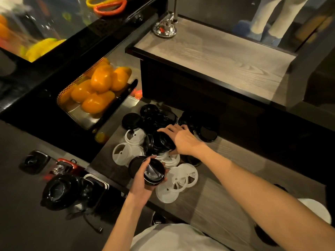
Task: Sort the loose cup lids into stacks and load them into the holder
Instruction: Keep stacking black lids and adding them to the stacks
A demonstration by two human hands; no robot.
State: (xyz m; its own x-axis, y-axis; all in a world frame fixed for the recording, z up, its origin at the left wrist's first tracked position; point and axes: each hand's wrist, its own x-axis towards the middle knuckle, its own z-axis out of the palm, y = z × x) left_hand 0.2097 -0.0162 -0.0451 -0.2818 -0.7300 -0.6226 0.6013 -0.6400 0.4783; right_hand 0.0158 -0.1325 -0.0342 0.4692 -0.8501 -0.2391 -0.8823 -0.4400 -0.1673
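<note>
A heap of loose cup lids lies on the wooden counter. Black lids pile at the back, white lids spread at the front. My left hand grips a short stack of black lids just above the white ones. My right hand reaches into the middle of the heap, fingers curled over another stack of black lids lying on its side. More black lids sit to the right of that hand. The holder cannot be made out.
A perforated metal tray of orange peppers stands left of the heap. Black blender jars and lids sit at the lower left. A raised wooden shelf runs behind, with a chrome post base on it.
</note>
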